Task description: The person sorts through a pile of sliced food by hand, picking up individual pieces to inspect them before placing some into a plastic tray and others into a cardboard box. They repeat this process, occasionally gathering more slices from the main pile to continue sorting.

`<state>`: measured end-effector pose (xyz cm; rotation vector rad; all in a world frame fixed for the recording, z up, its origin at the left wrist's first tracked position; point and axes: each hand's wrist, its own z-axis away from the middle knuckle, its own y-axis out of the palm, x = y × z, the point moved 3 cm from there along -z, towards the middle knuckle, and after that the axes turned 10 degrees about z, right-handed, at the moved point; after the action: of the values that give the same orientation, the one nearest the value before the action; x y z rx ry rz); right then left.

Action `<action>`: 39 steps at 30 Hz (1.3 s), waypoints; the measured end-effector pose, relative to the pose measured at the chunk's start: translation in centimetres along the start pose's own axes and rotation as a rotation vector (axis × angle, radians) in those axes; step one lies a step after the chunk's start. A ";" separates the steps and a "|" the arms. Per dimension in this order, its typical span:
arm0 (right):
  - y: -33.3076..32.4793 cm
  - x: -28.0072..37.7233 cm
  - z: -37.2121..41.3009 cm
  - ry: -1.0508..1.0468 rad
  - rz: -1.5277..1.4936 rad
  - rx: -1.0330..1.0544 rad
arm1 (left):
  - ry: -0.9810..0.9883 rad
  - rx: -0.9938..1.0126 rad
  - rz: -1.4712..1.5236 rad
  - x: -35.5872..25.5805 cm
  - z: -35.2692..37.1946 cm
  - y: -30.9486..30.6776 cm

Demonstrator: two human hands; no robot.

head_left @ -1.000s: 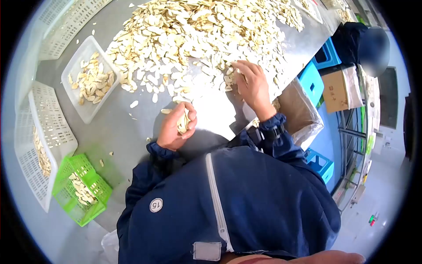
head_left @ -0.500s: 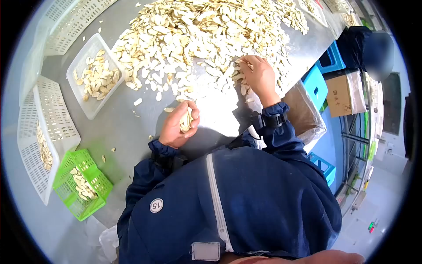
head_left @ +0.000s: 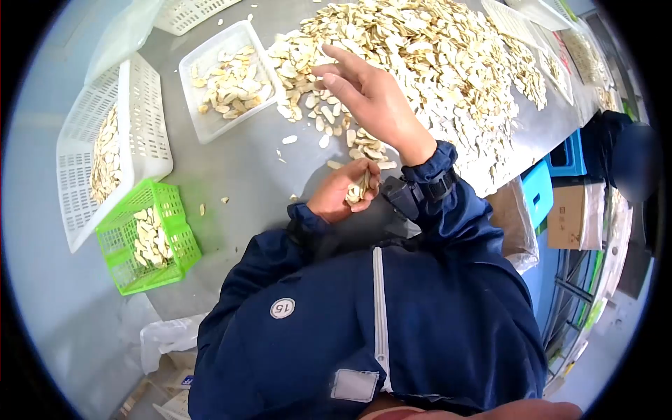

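Note:
A big heap of pale, flat dried slices (head_left: 448,63) covers the far part of the metal table. My left hand (head_left: 343,190), near my body, is curled around a small bunch of the slices. My right hand (head_left: 374,98) is over the near left edge of the heap with its fingers stretched out toward the white tray (head_left: 199,129); I see nothing held in it. Several browner slices lie in that tray. A smaller cluster of slices (head_left: 367,145) lies on the table just beyond my left hand, partly hidden by my right forearm.
At the left stand a white perforated basket (head_left: 150,119) and a green basket (head_left: 185,241), both with slices inside. Loose slices dot the metal table (head_left: 238,175). A lined box (head_left: 514,217), blue stools (head_left: 537,192) and a cardboard carton (head_left: 570,217) stand beyond the table's right edge.
My right hand has left the heap's near right side and moved left toward the white tray, its fingers now straightened. My left hand still holds its bunch. The whole view has shifted.

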<state>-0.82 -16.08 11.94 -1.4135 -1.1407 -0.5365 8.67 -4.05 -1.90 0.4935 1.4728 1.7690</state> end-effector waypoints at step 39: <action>-9.4 -11.0 14.4 0.005 0.849 -0.309 | -0.003 -0.046 -0.034 0.1 -0.3 -0.3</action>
<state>-17.76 -7.73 4.07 -1.9859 -0.3712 -0.0988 8.53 -4.19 -2.30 0.4443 1.4275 1.7705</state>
